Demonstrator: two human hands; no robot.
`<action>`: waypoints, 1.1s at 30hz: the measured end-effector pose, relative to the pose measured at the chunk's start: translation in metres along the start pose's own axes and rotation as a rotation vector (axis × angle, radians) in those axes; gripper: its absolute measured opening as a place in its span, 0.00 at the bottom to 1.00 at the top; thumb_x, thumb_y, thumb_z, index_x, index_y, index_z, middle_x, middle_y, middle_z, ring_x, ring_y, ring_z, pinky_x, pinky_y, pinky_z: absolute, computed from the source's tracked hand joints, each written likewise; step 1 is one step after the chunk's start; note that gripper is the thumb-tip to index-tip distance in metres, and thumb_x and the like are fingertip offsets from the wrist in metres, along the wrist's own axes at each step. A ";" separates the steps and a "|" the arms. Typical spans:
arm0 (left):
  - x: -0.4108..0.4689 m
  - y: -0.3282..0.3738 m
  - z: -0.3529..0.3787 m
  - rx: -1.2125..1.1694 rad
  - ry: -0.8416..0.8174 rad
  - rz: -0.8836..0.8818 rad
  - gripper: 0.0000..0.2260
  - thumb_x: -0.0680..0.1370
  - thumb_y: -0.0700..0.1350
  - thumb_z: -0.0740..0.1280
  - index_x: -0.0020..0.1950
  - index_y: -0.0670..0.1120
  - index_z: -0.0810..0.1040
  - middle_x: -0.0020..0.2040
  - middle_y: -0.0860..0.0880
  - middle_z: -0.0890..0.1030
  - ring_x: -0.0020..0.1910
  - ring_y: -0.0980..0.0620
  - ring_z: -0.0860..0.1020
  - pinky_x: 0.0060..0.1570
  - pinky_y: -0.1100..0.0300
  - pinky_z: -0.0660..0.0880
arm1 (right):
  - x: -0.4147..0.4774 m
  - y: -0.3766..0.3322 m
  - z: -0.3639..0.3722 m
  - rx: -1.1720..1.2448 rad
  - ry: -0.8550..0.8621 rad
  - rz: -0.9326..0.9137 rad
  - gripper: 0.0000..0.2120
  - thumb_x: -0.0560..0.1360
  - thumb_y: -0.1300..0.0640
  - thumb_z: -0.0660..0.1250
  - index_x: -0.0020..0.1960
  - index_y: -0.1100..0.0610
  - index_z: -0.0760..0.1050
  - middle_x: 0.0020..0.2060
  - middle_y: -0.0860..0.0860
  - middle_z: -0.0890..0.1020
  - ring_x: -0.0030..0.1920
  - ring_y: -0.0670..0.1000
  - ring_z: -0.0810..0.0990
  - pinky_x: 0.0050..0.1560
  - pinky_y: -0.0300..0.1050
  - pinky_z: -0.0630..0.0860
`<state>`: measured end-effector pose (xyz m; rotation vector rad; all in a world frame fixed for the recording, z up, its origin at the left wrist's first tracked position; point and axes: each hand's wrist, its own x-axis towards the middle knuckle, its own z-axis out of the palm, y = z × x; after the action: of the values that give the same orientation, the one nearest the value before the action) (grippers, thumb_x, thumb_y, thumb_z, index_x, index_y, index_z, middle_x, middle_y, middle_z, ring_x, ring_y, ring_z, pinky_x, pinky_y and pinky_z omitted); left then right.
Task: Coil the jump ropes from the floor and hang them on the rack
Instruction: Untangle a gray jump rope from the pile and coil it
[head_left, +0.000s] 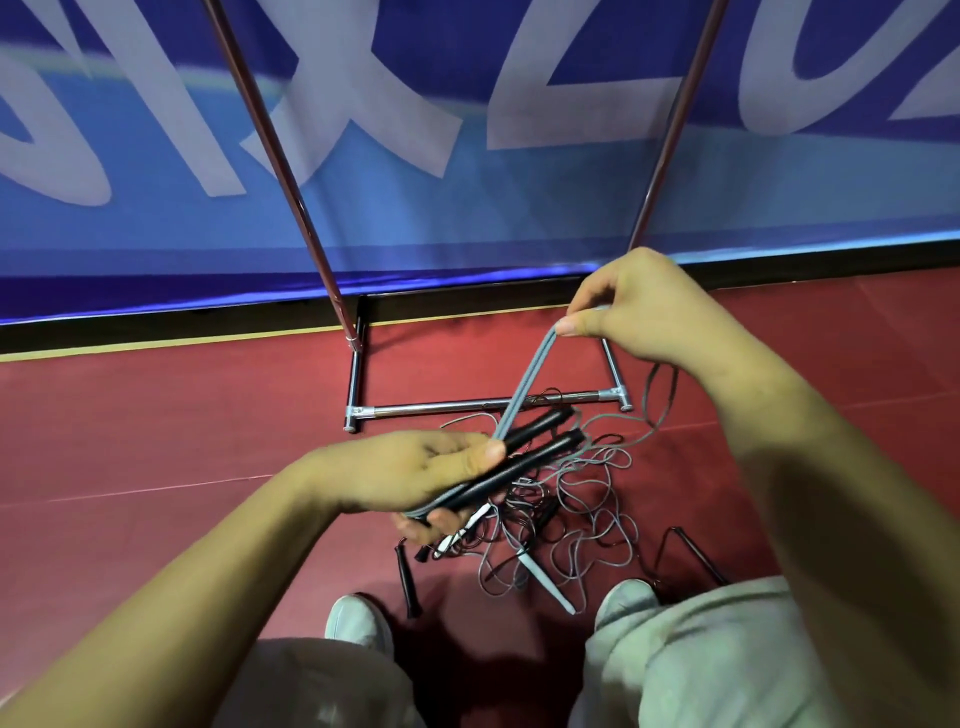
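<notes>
Left grip (415, 475): curled round two black handles (524, 460).
Right grip (639, 312): pinches grey rope (524, 384) loop taut.
Floor (156, 415): tangled ropes (587, 499).
Banner (519, 218): big white letters, cropped, perhaps "LO".

left hand (415, 475) curled in a grip, low; right hand (636, 312) pinching, raised.

- One camera takes this view. It sits on the person's head.
- It looks forward and down, past both arms, at the red floor (156, 415).
- It is very near. The left hand (415, 473) and right hand (639, 312) fill the middle.
- The knees (701, 654) and shoes (358, 621) show at the bottom edge.
- At the top, the wide view reaches the blue banner (467, 208) and the slanting poles of the rack (441, 409).
</notes>
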<state>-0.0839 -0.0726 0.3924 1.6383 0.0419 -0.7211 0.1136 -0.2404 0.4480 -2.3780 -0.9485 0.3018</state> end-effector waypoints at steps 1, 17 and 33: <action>0.001 0.000 0.003 -0.005 0.031 0.058 0.18 0.80 0.63 0.55 0.43 0.50 0.70 0.30 0.45 0.67 0.25 0.51 0.65 0.24 0.61 0.59 | 0.001 0.001 0.002 0.014 0.013 0.005 0.07 0.68 0.49 0.78 0.40 0.52 0.85 0.32 0.49 0.81 0.34 0.48 0.77 0.37 0.38 0.70; 0.011 0.006 -0.037 -0.873 0.683 0.455 0.17 0.78 0.60 0.57 0.51 0.47 0.68 0.30 0.49 0.67 0.23 0.55 0.63 0.22 0.67 0.61 | 0.001 -0.014 0.050 0.139 -0.327 0.038 0.09 0.79 0.55 0.65 0.44 0.51 0.84 0.25 0.47 0.70 0.28 0.48 0.66 0.32 0.43 0.63; 0.011 -0.022 -0.055 0.407 1.189 -0.026 0.14 0.83 0.54 0.61 0.47 0.44 0.74 0.35 0.46 0.78 0.37 0.43 0.76 0.31 0.60 0.69 | -0.013 -0.036 0.054 0.109 -0.443 -0.157 0.09 0.79 0.55 0.67 0.48 0.58 0.84 0.27 0.49 0.72 0.28 0.45 0.66 0.31 0.42 0.64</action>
<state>-0.0611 -0.0216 0.3686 2.2506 0.8037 0.3403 0.0627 -0.2054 0.4240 -2.1602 -1.2721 0.8201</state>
